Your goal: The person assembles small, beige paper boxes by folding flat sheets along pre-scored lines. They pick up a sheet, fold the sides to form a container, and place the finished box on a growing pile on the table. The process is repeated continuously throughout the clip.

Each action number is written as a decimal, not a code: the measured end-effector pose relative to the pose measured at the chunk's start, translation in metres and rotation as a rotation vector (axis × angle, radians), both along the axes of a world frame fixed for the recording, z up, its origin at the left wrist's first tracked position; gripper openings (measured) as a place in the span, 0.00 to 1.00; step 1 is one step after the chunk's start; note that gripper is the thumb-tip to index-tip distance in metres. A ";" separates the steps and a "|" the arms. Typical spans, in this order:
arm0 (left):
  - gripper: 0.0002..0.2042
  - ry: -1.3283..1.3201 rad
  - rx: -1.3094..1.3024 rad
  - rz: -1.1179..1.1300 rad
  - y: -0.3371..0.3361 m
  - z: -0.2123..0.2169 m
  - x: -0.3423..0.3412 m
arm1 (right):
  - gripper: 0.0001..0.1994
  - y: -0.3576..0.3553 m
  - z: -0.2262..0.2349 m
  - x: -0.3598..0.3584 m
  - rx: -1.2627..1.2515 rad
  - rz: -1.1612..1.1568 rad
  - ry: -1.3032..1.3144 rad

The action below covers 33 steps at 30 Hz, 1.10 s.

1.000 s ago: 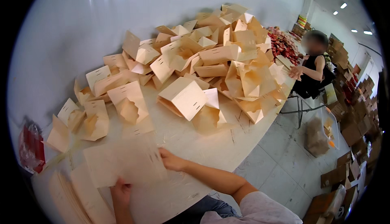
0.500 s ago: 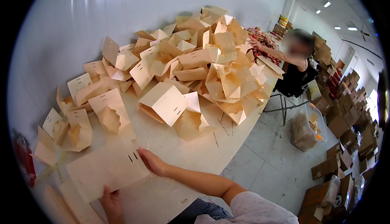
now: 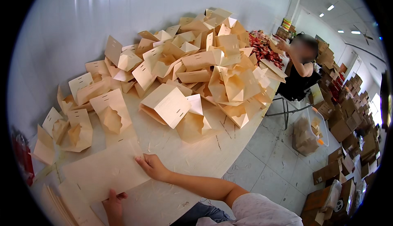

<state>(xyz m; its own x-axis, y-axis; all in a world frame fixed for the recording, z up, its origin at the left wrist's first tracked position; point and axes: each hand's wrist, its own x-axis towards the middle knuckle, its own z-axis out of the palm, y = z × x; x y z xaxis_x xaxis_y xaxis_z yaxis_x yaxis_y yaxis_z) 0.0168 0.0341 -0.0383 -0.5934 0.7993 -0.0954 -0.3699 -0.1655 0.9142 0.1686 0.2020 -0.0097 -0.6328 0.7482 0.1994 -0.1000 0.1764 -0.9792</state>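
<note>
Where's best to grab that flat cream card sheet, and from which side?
Probably pinch the cream card sheet at its right edge, coming from the right, with another pinch at the near edge: it is thin and broad, and the right hand and left hand grip there.

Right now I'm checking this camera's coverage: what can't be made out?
In the head view:
Held cream sheet: underside faces away.
Left hand: some fingers beneath that sheet.
Folded-piece pile: bottom covered by upper pieces.
Sheet stack: near end cut off by lower edge.
Red heap: pieces too small to identify.
</note>
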 end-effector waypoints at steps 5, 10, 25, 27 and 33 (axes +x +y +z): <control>0.20 0.017 -0.031 -0.036 -0.003 -0.004 -0.001 | 0.19 -0.004 0.007 0.001 -0.018 0.049 0.010; 0.21 0.043 -0.012 0.058 -0.001 0.000 0.003 | 0.19 -0.009 0.005 -0.003 -0.004 0.092 -0.007; 0.21 0.016 0.083 -0.048 -0.006 0.006 -0.001 | 0.19 -0.013 -0.006 -0.009 -0.131 0.105 0.079; 0.20 -0.120 0.167 0.083 -0.003 0.007 0.007 | 0.19 -0.015 -0.003 -0.009 -0.288 0.222 0.092; 0.22 -0.132 0.060 0.071 -0.018 -0.008 -0.016 | 0.16 -0.001 0.019 0.005 -0.065 0.567 -0.322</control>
